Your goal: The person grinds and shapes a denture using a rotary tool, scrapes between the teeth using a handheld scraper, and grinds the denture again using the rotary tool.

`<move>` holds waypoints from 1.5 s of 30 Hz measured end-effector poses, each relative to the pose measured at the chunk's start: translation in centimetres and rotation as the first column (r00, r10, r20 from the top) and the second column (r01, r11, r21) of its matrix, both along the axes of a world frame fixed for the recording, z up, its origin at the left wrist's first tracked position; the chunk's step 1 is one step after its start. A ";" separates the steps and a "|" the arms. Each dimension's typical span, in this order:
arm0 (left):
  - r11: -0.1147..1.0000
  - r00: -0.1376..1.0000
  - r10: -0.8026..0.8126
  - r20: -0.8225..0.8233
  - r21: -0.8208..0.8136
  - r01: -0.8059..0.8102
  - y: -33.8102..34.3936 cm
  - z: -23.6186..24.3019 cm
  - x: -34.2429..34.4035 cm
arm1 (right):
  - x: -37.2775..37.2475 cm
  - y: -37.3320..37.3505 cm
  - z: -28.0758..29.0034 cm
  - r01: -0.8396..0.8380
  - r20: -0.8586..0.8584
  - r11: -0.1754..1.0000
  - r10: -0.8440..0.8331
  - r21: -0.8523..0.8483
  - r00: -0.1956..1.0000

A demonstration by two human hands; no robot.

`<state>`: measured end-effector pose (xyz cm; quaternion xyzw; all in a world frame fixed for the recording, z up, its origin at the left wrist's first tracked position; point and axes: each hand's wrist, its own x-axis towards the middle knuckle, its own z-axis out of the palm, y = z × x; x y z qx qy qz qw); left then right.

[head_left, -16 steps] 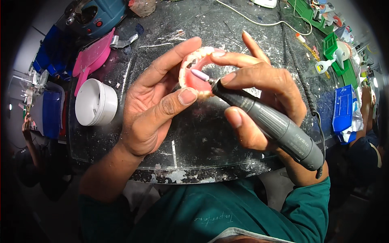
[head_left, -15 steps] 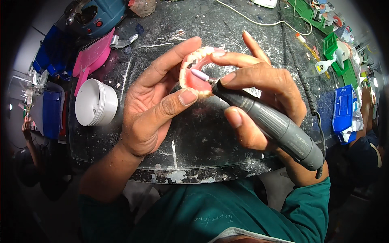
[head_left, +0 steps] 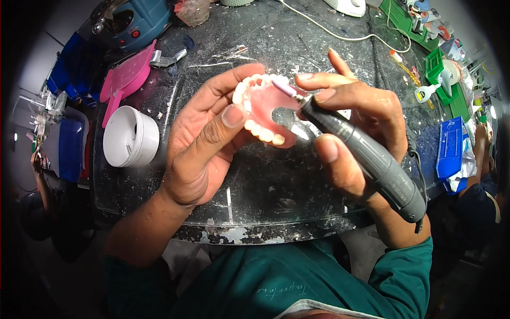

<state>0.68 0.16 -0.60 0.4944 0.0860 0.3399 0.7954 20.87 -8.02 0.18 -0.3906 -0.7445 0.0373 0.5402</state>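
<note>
Pinched between the thumb and fingers of my left hand point(head_left: 199, 138) is a denture point(head_left: 260, 103), a pink base with a curved row of cream teeth. Its palate side faces up, and the open end of the arch points to the right. My right hand point(head_left: 366, 111) is closed round a dark grey handpiece point(head_left: 372, 159) with a cord at its rear end. A pale purple grinding bit point(head_left: 284, 86) sticks out of the handpiece's tip. It overlaps the denture's far rim near the teeth; whether it touches is hard to tell.
Left of my hands stand a white round tub point(head_left: 143, 139) and a pink dustpan point(head_left: 127, 80). A blue machine point(head_left: 135, 26) sits at the far left. Green bins point(head_left: 434, 66) and a blue bin point(head_left: 450, 149) line the right edge. Other people's arms show at both sides.
The denture has turned in my left hand, so its palate and inner notch now show. The handpiece's bit has moved up and right, from inside the arch to its far rim.
</note>
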 end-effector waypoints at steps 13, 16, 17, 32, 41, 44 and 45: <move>0.999 1.000 0.027 -0.013 -0.027 -0.028 0.7 -0.2 -0.5 | -0.3 0.4 -0.3 0.059 0.006 0.998 -0.059 -0.001 0.998; 1.000 1.000 0.020 -0.009 -0.019 -0.020 0.9 -0.4 -0.7 | -1.6 -0.1 -0.3 -0.036 -0.133 0.993 0.020 -0.114 0.991; 0.999 0.999 0.032 0.029 0.005 -0.032 1.0 -0.5 -0.7 | -1.8 0.0 -0.3 -0.035 -0.138 0.994 0.020 -0.106 0.990; 0.991 0.984 0.121 -0.130 0.069 -0.113 0.5 -0.2 0.0 | -1.9 -0.3 0.6 0.060 -0.433 0.936 -0.216 -0.347 0.875; 0.993 0.992 0.097 0.080 -0.077 -0.091 1.2 -0.7 -0.4 | 0.5 -0.8 1.4 -0.008 0.107 1.000 0.005 0.028 0.994; 0.987 0.991 0.112 0.077 -0.128 -0.102 0.6 -0.1 -0.4 | -0.7 0.1 -0.1 -0.083 0.006 0.995 0.083 0.054 0.997; 0.986 0.990 0.116 0.077 -0.128 -0.105 0.5 -0.1 -0.4 | -0.5 0.0 0.1 -0.122 0.017 0.992 0.123 -0.022 0.992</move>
